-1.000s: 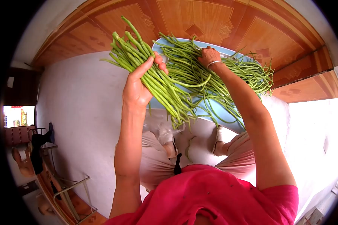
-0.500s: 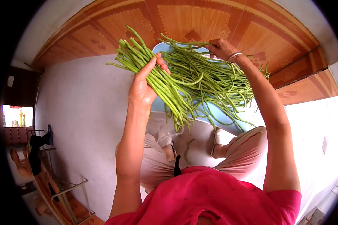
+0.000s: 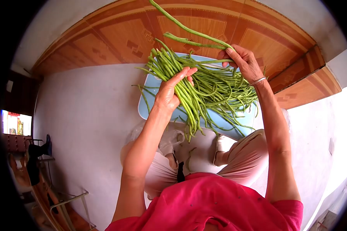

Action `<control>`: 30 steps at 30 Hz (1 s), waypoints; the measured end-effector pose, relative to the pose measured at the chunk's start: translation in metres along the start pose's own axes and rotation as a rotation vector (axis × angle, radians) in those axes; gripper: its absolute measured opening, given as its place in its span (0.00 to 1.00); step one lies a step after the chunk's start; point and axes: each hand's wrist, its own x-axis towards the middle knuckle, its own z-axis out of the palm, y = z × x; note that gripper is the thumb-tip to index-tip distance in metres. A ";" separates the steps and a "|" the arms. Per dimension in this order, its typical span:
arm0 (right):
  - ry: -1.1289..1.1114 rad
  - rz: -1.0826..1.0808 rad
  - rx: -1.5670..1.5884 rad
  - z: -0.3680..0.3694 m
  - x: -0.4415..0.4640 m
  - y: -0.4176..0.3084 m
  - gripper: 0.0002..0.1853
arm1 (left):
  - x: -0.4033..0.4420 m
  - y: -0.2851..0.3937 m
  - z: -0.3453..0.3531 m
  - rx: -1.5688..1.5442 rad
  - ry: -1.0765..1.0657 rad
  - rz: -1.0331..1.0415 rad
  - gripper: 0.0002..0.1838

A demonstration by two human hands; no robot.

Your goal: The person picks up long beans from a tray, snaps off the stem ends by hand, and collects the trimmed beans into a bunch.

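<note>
My left hand (image 3: 171, 88) is wrapped round a thick bunch of green long beans (image 3: 187, 102), held over the left half of a light blue table (image 3: 143, 106). In my right hand (image 3: 241, 61), fingers closed, are a few single long beans (image 3: 196, 30) whose ends stick out up and to the left. Beneath and between the hands a loose heap of long beans (image 3: 227, 86) covers much of the table. A silver bangle (image 3: 257, 81) circles my right wrist.
Brown patterned tiles (image 3: 192, 25) line the wall behind the table. A clear plastic bag (image 3: 171, 140) hangs by my left knee. At the far left stand a metal-framed seat (image 3: 71, 198), another person's leg (image 3: 38, 150) and a bright screen (image 3: 16, 123).
My right hand has lifted a few long beans up from the heap. My left hand with the bunch now appears farther right and lower, baring the table's left end.
</note>
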 end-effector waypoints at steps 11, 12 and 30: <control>-0.120 0.139 0.118 0.008 -0.030 0.016 0.20 | 0.004 -0.004 0.013 -0.106 0.035 0.243 0.15; -0.142 0.137 0.119 0.009 -0.030 0.017 0.20 | 0.003 -0.003 0.014 -0.105 0.047 0.247 0.15; -0.045 0.196 -0.127 -0.006 -0.027 0.057 0.19 | 0.001 -0.005 0.018 0.008 0.097 0.253 0.10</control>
